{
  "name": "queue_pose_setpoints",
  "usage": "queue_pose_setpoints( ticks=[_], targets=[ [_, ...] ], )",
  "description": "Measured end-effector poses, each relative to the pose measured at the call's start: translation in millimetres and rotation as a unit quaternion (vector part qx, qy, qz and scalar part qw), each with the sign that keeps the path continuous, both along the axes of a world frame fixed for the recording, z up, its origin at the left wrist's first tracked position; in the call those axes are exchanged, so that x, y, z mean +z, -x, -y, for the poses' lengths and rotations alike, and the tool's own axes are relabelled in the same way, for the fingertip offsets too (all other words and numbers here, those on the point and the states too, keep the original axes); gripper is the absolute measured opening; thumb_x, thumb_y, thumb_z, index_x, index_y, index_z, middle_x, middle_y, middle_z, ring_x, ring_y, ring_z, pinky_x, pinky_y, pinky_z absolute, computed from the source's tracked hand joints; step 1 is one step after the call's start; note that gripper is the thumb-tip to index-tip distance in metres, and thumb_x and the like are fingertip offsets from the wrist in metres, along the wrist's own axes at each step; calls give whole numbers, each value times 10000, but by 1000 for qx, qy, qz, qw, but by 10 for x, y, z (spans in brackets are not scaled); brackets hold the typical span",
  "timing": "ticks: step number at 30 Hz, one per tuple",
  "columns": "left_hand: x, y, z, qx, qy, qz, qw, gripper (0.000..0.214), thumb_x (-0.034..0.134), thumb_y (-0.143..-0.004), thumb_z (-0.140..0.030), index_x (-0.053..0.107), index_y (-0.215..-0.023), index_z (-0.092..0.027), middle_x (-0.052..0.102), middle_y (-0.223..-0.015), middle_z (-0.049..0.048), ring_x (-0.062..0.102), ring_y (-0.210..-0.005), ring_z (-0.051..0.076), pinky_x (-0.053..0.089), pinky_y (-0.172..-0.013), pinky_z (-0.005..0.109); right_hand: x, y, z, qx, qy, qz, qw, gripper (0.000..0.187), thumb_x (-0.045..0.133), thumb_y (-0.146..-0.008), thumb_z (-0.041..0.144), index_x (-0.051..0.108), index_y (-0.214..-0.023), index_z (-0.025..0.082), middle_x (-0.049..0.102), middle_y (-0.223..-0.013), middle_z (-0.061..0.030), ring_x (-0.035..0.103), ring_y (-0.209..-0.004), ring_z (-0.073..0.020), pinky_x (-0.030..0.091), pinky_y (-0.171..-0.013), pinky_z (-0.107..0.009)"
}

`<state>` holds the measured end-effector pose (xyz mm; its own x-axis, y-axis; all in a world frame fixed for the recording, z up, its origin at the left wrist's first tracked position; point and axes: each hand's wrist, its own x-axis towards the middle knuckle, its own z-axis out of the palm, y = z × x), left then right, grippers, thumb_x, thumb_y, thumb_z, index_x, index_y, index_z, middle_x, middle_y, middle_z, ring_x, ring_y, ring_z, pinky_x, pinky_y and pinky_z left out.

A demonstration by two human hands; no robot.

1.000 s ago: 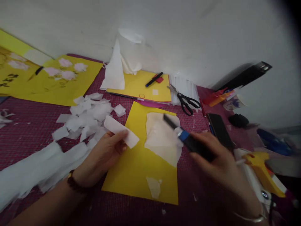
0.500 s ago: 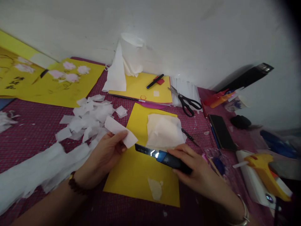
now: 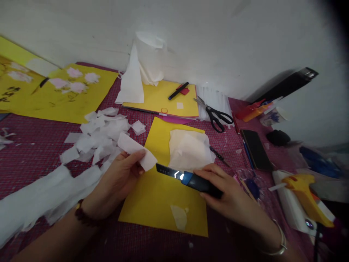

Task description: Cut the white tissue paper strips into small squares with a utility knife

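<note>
Between thumb and fingers, my left hand (image 3: 122, 174) pinches a folded strip of white paper (image 3: 135, 148) over the left edge of a yellow sheet (image 3: 160, 203). A blue and black utility knife (image 3: 200, 182) is gripped in my right hand (image 3: 226, 185), its blade out and pointing left. The blade tip is close to the strip's right end; I cannot tell whether they touch. Behind the knife lies a stack of thin white paper (image 3: 191, 147) on the yellow sheet. Loose cut white paper pieces (image 3: 92, 136) are heaped left of my left hand.
Black-handled scissors (image 3: 215, 114) lie behind the paper stack. To the right are a phone (image 3: 256, 150), a yellow glue gun (image 3: 307, 193) and a paper cup (image 3: 274, 116). Yellow sheets with pink paper flowers (image 3: 77, 87) lie at far left. A wall (image 3: 204, 40) borders the table's back.
The whole view has shifted slightly, with most things a little further left and up. Both hands keep their grips, and the knife and paper strip stay almost as they were.
</note>
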<state>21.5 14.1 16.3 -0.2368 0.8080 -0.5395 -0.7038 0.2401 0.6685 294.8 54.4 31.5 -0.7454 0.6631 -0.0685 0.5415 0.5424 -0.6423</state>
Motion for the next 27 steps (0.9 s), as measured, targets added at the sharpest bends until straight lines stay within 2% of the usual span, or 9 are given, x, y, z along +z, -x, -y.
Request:
queue_pose_setpoints(
  ticks=[5, 12, 18, 27],
  targets=[
    [15, -14, 19, -4, 13, -7, 1000, 167, 787, -670, -138, 621, -657, -158, 617, -574, -29, 514, -458, 77, 411, -427, 181, -7, 6, -4, -3, 16, 1, 1000, 564, 581, -803, 85, 495, -1323, 283, 552, -1178, -71, 589, -1066, -205, 512, -924, -360],
    [25, 22, 11, 18, 17, 7, 1000, 177, 779, -670, -132, 606, -644, -157, 597, -575, -46, 488, -464, 64, 391, -408, 179, 17, -8, -13, -5, 13, 4, 1000, 551, 573, -807, 86, 495, -1316, 281, 548, -1164, -65, 583, -1056, -196, 510, -913, -355],
    [-15, 39, 0, -11, -3, 3, 1000, 145, 754, -711, -151, 614, -671, -153, 615, -601, -32, 521, -496, 75, 414, -436, 187, 25, -6, -14, -5, 12, 7, 1000, 553, 564, -805, 70, 498, -1313, 279, 545, -1169, -63, 572, -1070, -191, 500, -924, -350],
    [-14, 33, 19, -8, 8, 18, 1000, 145, 751, -711, -151, 610, -676, -150, 619, -588, -30, 542, -486, 79, 430, -439, 185, 10, -2, -22, -9, 18, 8, 1000, 551, 565, -809, 66, 501, -1316, 273, 542, -1171, -62, 575, -1069, -186, 500, -927, -335]
  ],
)
